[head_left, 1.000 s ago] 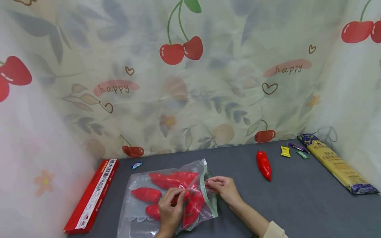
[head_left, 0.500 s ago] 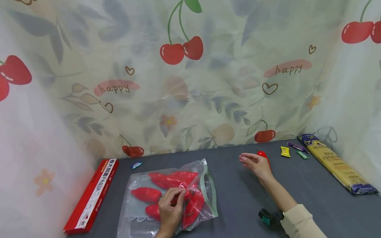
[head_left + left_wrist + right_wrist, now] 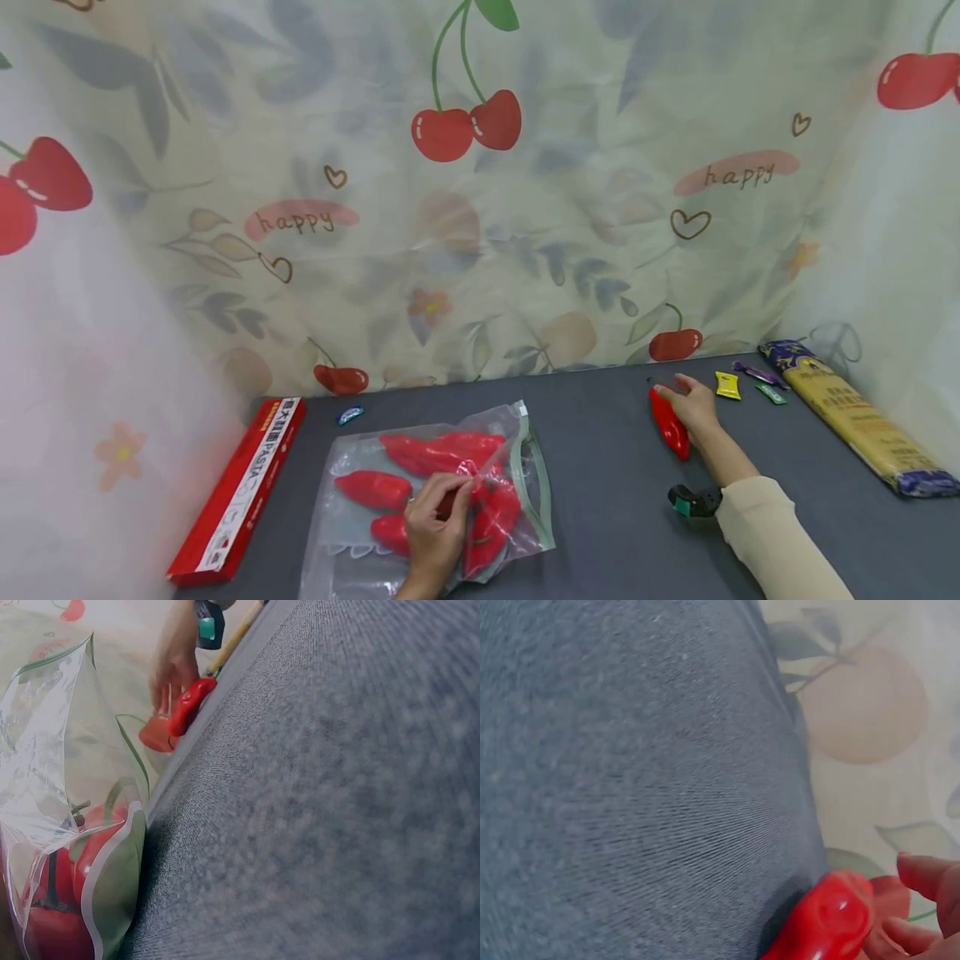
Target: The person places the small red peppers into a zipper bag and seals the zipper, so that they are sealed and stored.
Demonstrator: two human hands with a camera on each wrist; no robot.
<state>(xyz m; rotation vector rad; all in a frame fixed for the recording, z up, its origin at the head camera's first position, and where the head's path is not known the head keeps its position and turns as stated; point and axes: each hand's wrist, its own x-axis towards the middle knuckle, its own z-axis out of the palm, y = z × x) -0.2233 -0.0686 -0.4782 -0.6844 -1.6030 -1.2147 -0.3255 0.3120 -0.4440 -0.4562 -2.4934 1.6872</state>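
Observation:
A clear zip bag (image 3: 322, 567) with a pale green edge lies at the front, its mouth facing right. Several red peppers (image 3: 373, 490) show through its film. My left hand (image 3: 435, 527) pinches the upper film near the mouth. One loose red pepper (image 3: 670, 427) lies on the dark cloth farther right. Beside it, my right hand (image 3: 693, 410) has its fingertips at the pepper's upper end. In the right wrist view, the fingers (image 3: 930, 876) are spread around the end of the pepper (image 3: 829, 919). The left wrist view shows the bag mouth (image 3: 112, 892) gaping, with peppers inside.
A red pasta box (image 3: 238, 492) lies at the left, near a small blue candy (image 3: 350, 414). Yellow (image 3: 727, 385), purple and green candies sit right of my right hand. A yellow pasta pack (image 3: 855, 412) lies at the far right. Patterned curtain (image 3: 480, 208) stands behind.
My right hand has left the bag's mouth and moved right to the loose pepper. My left hand has kept its hold on the bag. The head view has shifted slightly.

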